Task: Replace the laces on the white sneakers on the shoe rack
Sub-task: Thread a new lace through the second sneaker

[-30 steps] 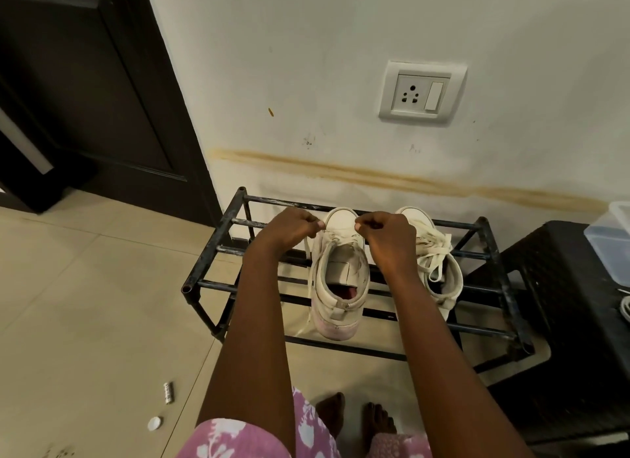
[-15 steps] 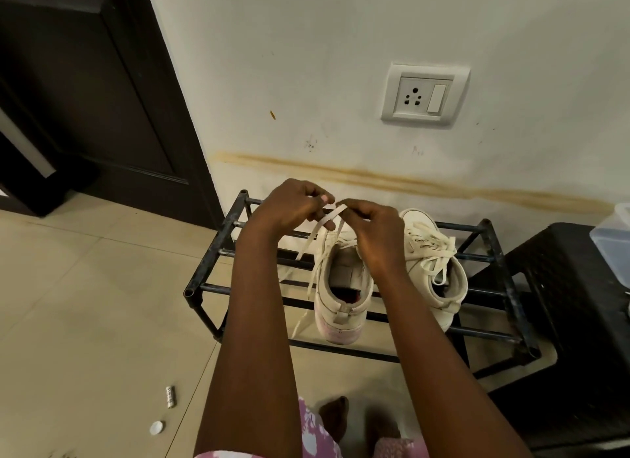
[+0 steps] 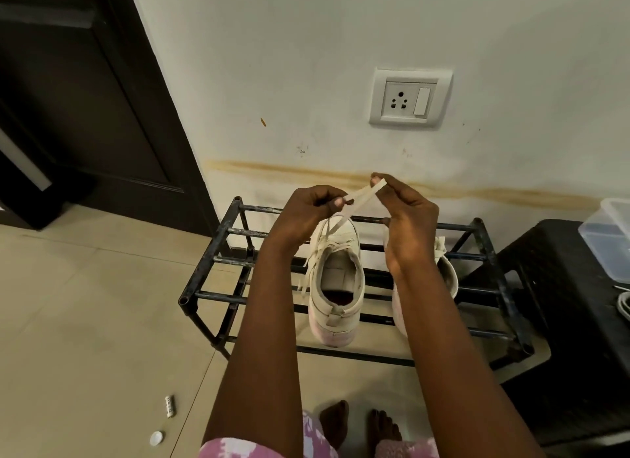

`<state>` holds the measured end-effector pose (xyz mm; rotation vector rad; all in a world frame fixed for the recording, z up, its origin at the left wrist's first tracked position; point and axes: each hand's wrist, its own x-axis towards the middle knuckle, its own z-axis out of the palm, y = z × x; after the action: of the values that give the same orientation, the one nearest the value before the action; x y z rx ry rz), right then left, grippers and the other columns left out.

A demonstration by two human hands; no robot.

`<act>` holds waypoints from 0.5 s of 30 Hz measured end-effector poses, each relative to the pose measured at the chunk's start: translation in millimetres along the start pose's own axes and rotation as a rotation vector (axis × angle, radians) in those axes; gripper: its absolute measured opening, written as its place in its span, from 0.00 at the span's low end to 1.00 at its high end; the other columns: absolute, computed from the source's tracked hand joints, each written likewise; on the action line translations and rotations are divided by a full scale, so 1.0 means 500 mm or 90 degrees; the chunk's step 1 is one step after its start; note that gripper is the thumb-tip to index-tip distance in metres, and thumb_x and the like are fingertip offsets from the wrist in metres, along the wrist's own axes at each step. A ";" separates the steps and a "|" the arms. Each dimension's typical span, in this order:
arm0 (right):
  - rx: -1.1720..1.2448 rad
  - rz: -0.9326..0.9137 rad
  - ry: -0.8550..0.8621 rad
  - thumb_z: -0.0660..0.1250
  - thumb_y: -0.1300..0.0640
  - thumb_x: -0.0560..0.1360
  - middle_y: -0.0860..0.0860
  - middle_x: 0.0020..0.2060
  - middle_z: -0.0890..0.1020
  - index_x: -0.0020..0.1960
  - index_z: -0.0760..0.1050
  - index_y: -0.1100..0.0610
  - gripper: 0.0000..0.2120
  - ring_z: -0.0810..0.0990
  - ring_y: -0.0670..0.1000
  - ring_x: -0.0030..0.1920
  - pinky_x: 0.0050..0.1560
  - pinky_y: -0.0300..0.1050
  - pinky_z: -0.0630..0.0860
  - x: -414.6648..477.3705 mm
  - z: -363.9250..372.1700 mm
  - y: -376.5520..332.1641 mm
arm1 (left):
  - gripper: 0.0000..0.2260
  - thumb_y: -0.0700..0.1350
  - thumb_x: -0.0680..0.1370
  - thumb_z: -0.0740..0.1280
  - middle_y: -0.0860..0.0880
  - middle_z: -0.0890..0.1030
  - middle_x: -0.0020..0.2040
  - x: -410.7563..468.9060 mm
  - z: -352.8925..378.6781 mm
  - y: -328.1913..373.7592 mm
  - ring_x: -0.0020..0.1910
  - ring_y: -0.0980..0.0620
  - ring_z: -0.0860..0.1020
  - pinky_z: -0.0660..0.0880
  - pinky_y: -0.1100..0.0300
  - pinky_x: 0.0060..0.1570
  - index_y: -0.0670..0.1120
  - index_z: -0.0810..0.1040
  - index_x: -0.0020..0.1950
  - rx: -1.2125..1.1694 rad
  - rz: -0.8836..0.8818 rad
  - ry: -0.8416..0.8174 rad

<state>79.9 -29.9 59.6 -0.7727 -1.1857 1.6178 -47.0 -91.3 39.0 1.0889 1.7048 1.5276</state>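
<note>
1. Left hand (image 3: 306,215): raised above the rack, fingers (image 3: 337,202) curled, thumb and forefinger pinching the flat white shoelace (image 3: 361,196).
2. Right hand (image 3: 407,219): just beside the left and slightly higher, thumb and forefinger tips pinching the free end of the same lace; the other fingers are loosely bent and hold nothing.
3. Flat white shoelace: stretched taut between the 2 hands, then running down to the front eyelets of item 4. A loose length hangs down that shoe's left side.
4. Left white canvas sneaker (image 3: 337,287): on the top tier of the rack, heel toward the person, toe toward the wall, opening in view, heel overhanging the front bar.
5. Right white canvas sneaker (image 3: 446,273): same tier, just beside item 4, mostly hidden behind the right forearm; its laces show near the top.
6. Black metal tube shoe rack (image 3: 211,287): 2 tiers, standing on the beige tiled floor (image 3: 85,321) against the white wall (image 3: 306,65).
7. White wall socket with switch (image 3: 409,98): above the rack; a yellow-brown stain band (image 3: 494,195) runs below it.
8. Dark wooden door (image 3: 85,82): left of the rack.
9. Low black textured desk (image 3: 562,287): right of the rack, carrying a clear plastic lidded box (image 3: 610,239).
10. Floor items: small silver cylinder (image 3: 169,406) and white round cap (image 3: 156,438), well apart from the rack.
11. 2 bare feet (image 3: 335,423) and a pink floral garment (image 3: 306,440) at the bottom edge.
</note>
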 end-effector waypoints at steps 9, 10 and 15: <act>0.077 0.040 0.122 0.73 0.58 0.69 0.41 0.39 0.84 0.45 0.82 0.51 0.05 0.77 0.45 0.50 0.46 0.44 0.66 0.024 -0.053 -0.031 | 0.06 0.34 0.79 0.61 0.51 0.75 0.36 0.010 -0.044 -0.057 0.38 0.58 0.71 0.67 0.66 0.42 0.42 0.76 0.47 0.080 -0.092 0.068; 0.079 0.044 0.129 0.73 0.58 0.69 0.42 0.39 0.84 0.46 0.82 0.51 0.06 0.76 0.45 0.50 0.47 0.44 0.66 0.025 -0.057 -0.032 | 0.06 0.35 0.79 0.60 0.51 0.74 0.37 0.013 -0.048 -0.066 0.39 0.55 0.70 0.67 0.63 0.43 0.42 0.76 0.47 0.102 -0.104 0.077; 0.086 0.052 0.164 0.73 0.56 0.69 0.44 0.41 0.82 0.44 0.83 0.51 0.04 0.72 0.46 0.44 0.44 0.42 0.66 0.033 -0.078 -0.041 | 0.07 0.39 0.82 0.56 0.45 0.75 0.48 0.025 -0.062 -0.109 0.48 0.49 0.70 0.66 0.58 0.46 0.45 0.73 0.49 0.212 -0.171 0.126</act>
<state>115.3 0.4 66.8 -0.9207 -0.8636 1.5911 -89.5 -95.9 -8.5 0.8384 2.2015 1.2442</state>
